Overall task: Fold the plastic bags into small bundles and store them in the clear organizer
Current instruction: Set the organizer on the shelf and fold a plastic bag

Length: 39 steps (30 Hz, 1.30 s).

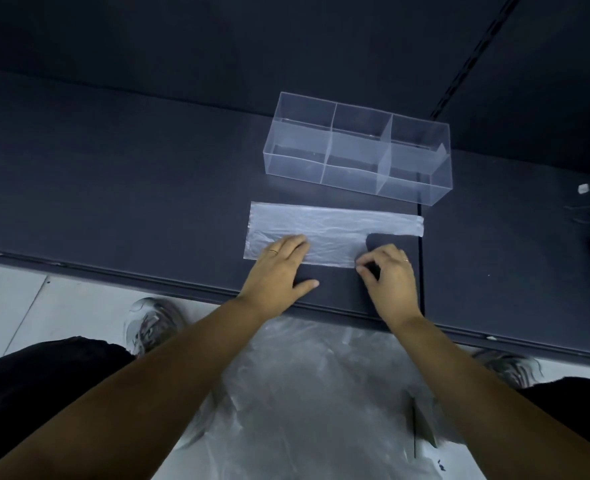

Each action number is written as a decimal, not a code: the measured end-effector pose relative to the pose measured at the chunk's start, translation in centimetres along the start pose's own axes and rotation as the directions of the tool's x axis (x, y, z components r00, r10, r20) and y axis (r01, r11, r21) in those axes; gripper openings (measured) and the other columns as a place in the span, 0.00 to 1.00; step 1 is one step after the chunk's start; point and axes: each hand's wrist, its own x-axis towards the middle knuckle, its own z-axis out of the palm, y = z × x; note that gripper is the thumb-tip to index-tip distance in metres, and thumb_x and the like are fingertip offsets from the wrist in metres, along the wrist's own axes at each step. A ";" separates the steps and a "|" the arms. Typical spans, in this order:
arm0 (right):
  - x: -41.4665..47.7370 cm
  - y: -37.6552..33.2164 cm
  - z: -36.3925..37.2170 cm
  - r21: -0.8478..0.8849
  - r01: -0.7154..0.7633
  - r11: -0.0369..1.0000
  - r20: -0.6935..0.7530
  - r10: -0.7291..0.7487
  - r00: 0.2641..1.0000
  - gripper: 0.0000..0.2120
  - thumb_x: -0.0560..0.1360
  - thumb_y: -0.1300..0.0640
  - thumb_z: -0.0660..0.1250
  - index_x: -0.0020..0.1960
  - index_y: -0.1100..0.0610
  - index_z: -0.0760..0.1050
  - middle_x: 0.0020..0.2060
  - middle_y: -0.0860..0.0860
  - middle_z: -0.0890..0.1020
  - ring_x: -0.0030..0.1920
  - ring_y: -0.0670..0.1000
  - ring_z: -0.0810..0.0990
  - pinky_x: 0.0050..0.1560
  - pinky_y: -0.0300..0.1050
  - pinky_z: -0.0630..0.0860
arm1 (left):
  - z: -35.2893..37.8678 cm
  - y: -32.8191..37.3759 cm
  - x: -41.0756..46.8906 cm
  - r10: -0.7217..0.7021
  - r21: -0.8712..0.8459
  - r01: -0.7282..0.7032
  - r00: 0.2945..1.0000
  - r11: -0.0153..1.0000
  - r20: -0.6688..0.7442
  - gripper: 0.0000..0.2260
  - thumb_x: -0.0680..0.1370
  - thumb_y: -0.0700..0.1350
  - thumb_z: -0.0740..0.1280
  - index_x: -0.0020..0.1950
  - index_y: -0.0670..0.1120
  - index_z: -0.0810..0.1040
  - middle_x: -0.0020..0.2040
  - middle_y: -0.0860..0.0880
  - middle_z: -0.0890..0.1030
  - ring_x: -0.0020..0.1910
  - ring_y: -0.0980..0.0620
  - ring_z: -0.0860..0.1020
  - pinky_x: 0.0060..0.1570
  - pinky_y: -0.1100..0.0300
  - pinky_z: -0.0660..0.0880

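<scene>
Dark table [113, 174] bears a flat plastic bag [331, 226]; pale tiled floor [20, 306] below

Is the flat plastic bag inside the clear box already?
No, the plastic bag lies flat on the dark table in front of the clear organizer, with the left hand pressing on it.

1. A dark desk [148, 188] is carrying everything.
2. A clear organizer [350, 174] is standing near its far edge.
3. A flattened plastic bag [328, 225] is lying just beside the organizer, on the near side, not touching it.
4. A small white scrap [583, 188] is sitting well off to the right.
</scene>
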 end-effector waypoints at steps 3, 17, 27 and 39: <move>1.3 -0.2 0.0 -0.059 0.007 0.998 0.040 -0.005 0.999 0.04 0.75 0.65 0.68 0.43 0.59 0.80 0.47 0.54 0.78 0.49 0.56 0.74 0.55 0.48 0.70 | -0.2 0.2 0.6 -0.045 -0.035 0.044 0.998 0.998 -0.042 0.28 0.77 0.57 0.64 0.73 0.45 0.66 0.73 0.49 0.66 0.72 0.49 0.62 0.70 0.58 0.53; -1.7 -0.2 -4.2 -0.191 0.188 0.963 0.197 -0.150 0.969 0.28 0.68 0.44 0.73 0.64 0.50 0.70 0.67 0.46 0.67 0.69 0.49 0.62 0.69 0.48 0.52 | 0.0 3.6 -0.2 0.089 0.064 -0.078 0.978 0.995 -0.190 0.03 0.70 0.36 0.73 0.42 0.42 0.83 0.40 0.47 0.84 0.38 0.44 0.81 0.39 0.54 0.77; -0.8 1.4 -2.7 0.121 -0.035 0.992 0.105 0.022 0.994 0.05 0.76 0.62 0.67 0.49 0.57 0.82 0.47 0.48 0.84 0.49 0.51 0.81 0.54 0.43 0.74 | -1.2 1.7 -0.9 -0.107 -0.121 0.087 0.980 0.989 -0.170 0.08 0.78 0.44 0.66 0.53 0.46 0.83 0.50 0.49 0.84 0.49 0.46 0.80 0.54 0.55 0.70; 1.9 1.8 -0.8 0.346 -0.459 0.818 -0.012 0.493 0.870 0.07 0.78 0.57 0.65 0.48 0.59 0.79 0.40 0.50 0.83 0.41 0.51 0.79 0.43 0.41 0.73 | -1.7 -1.4 0.5 -0.686 -0.525 0.537 0.716 0.660 -0.130 0.08 0.78 0.47 0.67 0.45 0.44 0.83 0.42 0.46 0.84 0.44 0.45 0.81 0.53 0.51 0.74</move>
